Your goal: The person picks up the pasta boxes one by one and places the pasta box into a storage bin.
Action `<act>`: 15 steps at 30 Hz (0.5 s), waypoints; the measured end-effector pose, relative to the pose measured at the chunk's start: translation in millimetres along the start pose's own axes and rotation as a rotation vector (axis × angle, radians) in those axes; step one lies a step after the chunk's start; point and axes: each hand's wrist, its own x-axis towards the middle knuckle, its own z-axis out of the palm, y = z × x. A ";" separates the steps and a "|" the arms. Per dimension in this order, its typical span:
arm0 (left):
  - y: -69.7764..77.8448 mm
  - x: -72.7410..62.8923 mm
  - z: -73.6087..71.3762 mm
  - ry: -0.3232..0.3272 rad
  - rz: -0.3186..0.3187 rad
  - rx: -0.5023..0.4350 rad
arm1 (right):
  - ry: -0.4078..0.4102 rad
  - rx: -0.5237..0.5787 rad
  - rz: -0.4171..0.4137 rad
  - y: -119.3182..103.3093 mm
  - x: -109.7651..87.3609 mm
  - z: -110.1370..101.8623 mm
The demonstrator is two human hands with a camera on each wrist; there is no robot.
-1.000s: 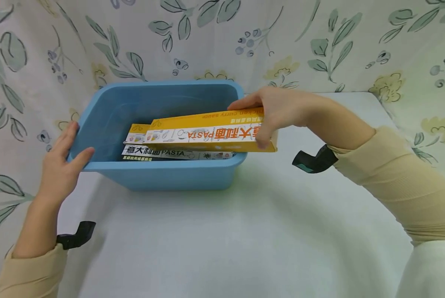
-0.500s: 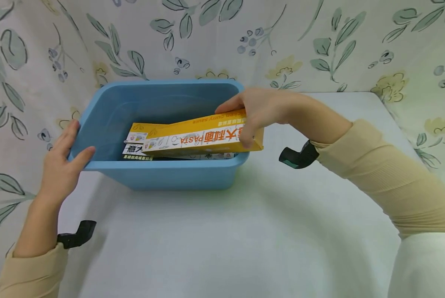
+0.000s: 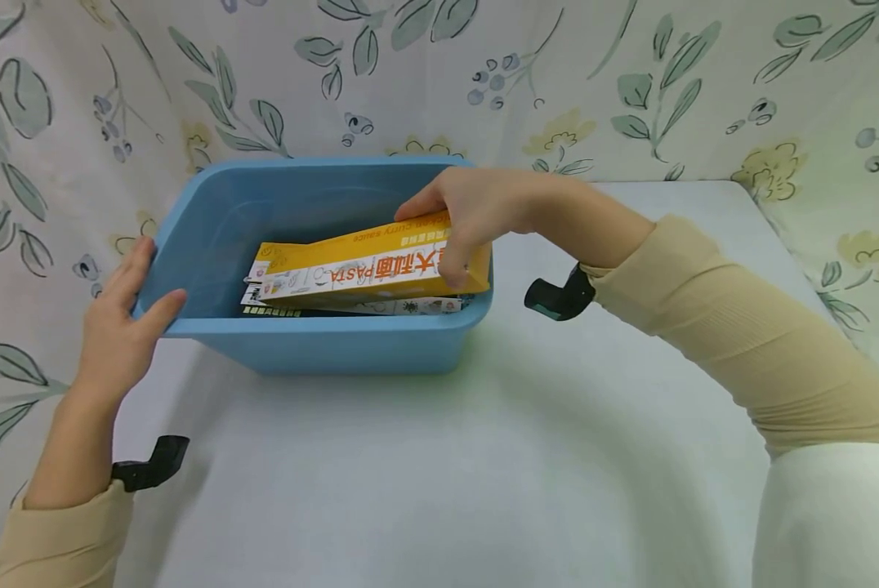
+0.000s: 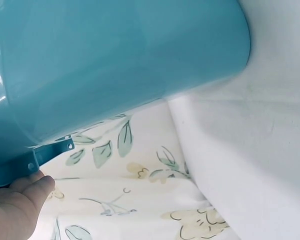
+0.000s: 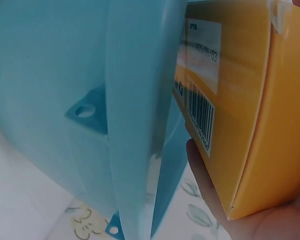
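Observation:
My right hand point(image 3: 476, 214) grips the right end of a yellow pasta box point(image 3: 381, 265), fingers on its far side and thumb on the near side. That box lies slanted over the opening of a blue plastic bin point(image 3: 329, 347), its right end higher and just inside the right rim. Below it, a black-and-white pasta box point(image 3: 410, 306) and another yellow box point(image 3: 274, 255) lie mostly covered. At the bin's left corner my left hand point(image 3: 127, 310) holds the rim. In the right wrist view, the yellow box's barcoded end point(image 5: 230, 110) stands beside the bin's rim.
The bin stands on a white table point(image 3: 439, 474), near its back edge. Floral fabric point(image 3: 542, 90) hangs behind and to the left. Each wrist carries a black camera mount point(image 3: 560, 296).
My right hand has carried the yellow pasta box leftward, so its right end has passed from beyond the rim to inside the bin. The left hand and bin have stayed put.

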 end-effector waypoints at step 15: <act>0.2 0.2 -1.5 -0.003 0.000 0.007 | 0.043 -0.305 0.031 -3.6 12.8 9.5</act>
